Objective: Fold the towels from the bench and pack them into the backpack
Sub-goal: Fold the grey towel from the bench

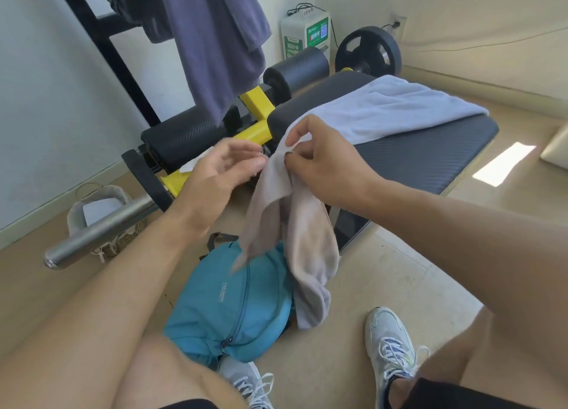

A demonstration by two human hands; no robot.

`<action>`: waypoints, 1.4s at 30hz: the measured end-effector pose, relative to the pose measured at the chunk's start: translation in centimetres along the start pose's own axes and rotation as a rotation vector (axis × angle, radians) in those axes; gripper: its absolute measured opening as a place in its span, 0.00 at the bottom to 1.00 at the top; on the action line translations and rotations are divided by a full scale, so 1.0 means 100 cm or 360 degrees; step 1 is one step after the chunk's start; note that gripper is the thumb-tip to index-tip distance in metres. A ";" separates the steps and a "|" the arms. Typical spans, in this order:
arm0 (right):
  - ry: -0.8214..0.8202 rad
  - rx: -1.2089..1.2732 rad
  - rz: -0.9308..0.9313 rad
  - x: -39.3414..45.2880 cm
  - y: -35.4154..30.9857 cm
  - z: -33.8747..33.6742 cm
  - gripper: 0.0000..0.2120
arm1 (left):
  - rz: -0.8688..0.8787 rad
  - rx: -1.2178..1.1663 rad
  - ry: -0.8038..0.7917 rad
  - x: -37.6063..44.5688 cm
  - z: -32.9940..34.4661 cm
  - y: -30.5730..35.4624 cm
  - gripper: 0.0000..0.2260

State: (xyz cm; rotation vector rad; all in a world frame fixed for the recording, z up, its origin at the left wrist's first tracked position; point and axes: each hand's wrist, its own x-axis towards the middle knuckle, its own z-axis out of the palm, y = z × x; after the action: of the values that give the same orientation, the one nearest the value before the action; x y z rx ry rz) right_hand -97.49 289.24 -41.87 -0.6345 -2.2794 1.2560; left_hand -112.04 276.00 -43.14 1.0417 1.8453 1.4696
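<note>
Right hand pinched the unfolded beige towel; left hand hovered wide; white towel lay on the surface, backpack zipped: nothing seemingly packed

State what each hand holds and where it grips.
The right hand pinches the hanging beige terry towel at its top edge. The left hand is open beside it, holding nothing.
</note>
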 end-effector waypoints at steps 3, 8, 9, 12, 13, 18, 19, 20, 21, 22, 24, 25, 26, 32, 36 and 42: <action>0.0035 -0.0013 -0.0053 -0.001 -0.001 0.003 0.06 | 0.0025 0.0214 -0.0291 -0.008 0.013 0.005 0.21; -0.0020 0.0063 0.0002 0.004 -0.003 0.001 0.15 | 0.0206 0.0354 -0.0159 -0.005 0.020 0.004 0.05; -0.0064 0.0082 0.0039 0.005 -0.002 0.000 0.18 | 0.0184 0.0248 -0.0161 -0.004 0.019 0.004 0.08; -0.0344 0.0037 0.0181 0.006 0.002 -0.005 0.29 | 0.0180 0.0041 0.0047 0.000 0.016 0.004 0.09; -0.0472 -0.0042 0.0227 0.005 0.004 -0.007 0.32 | 0.0176 0.0021 0.0175 0.002 0.014 0.002 0.11; -0.0850 -0.0414 0.0430 0.000 0.005 -0.022 0.24 | -0.0176 -0.0064 0.1028 0.018 -0.013 -0.014 0.13; -0.0873 -0.0466 0.0462 -0.001 0.004 -0.026 0.21 | -0.0223 -0.0116 0.1138 0.019 -0.021 -0.015 0.12; -0.0897 -0.0515 0.0493 -0.003 0.002 -0.029 0.19 | -0.0249 -0.0109 0.1206 0.019 -0.027 -0.016 0.12; -0.0904 -0.0536 0.0526 -0.004 0.002 -0.032 0.17 | -0.0277 -0.0034 0.1228 0.017 -0.031 -0.018 0.12; -0.0876 -0.0516 0.0557 -0.004 0.001 -0.033 0.15 | -0.0306 0.0068 0.1199 0.015 -0.034 -0.021 0.12; -0.0707 -0.0397 0.0587 -0.003 0.000 -0.034 0.14 | -0.0336 0.0183 0.1007 0.012 -0.036 -0.027 0.11; -0.0599 -0.0330 0.0589 -0.001 0.000 -0.033 0.14 | -0.0314 0.0195 0.0874 0.011 -0.034 -0.028 0.10; -0.0496 -0.0256 0.0600 0.000 0.001 -0.031 0.14 | -0.0282 0.0212 0.0735 0.010 -0.029 -0.027 0.10; -0.0426 0.0195 0.0663 0.002 -0.001 -0.017 0.12 | -0.0166 0.0058 0.0145 0.001 0.021 -0.007 0.25; -0.0400 0.0494 0.0767 0.005 -0.001 -0.019 0.12 | -0.0188 -0.0086 0.0084 -0.002 0.021 0.002 0.27; -0.0712 0.0795 0.0753 0.001 0.001 -0.024 0.11 | -0.0173 -0.0046 -0.0062 -0.008 0.016 0.004 0.18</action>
State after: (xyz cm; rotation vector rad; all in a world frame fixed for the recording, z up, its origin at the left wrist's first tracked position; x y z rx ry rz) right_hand -96.15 290.86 -40.78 -0.7856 -2.0523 2.2972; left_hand -110.21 276.20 -43.13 0.9350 1.8188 1.3991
